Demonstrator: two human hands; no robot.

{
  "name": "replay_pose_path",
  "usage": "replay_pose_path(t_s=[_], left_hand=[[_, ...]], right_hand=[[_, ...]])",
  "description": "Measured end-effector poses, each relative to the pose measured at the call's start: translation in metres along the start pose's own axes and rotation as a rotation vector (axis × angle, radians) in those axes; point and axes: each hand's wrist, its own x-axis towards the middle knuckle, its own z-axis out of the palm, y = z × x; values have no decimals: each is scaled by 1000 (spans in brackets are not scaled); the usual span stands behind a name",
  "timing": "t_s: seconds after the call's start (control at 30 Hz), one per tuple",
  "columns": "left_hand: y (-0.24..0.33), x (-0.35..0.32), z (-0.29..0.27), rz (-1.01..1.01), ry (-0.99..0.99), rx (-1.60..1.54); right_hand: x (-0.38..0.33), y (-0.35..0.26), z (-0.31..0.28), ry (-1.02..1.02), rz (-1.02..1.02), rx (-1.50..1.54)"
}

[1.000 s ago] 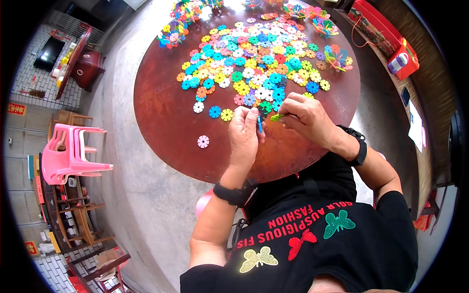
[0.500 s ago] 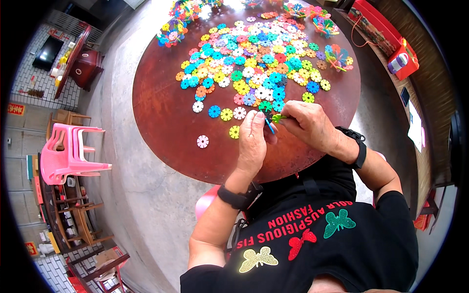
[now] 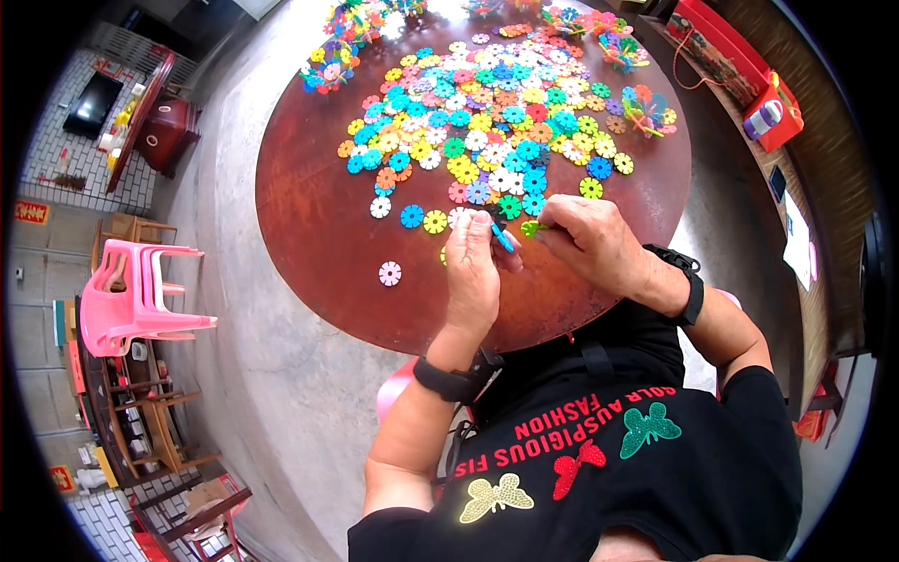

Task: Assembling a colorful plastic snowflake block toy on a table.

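I am sitting in what looks like a lived-in family room or small home workshop with a bare concrete floor (image 3: pixel 281 393). In front of me, at twelve o'clock, stands a round brown table (image 3: pixel 318 234) heaped with colourful plastic snowflake discs (image 3: pixel 487 122). At nine o'clock are stacked pink plastic chairs (image 3: pixel 131 300) and wooden shelving (image 3: pixel 140 421). At ten o'clock a dark cabinet (image 3: pixel 164 131) stands against a tiled wall with a flat television (image 3: pixel 91 103). At two o'clock lies a red bag (image 3: pixel 740 66).
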Motion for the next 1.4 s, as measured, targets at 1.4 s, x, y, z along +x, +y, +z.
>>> replay_pose_path(t_s=[1.4], left_hand=[[0,-6,6,8,-56,219]], right_hand=[[-1,1,-1,-33,-7,-36]])
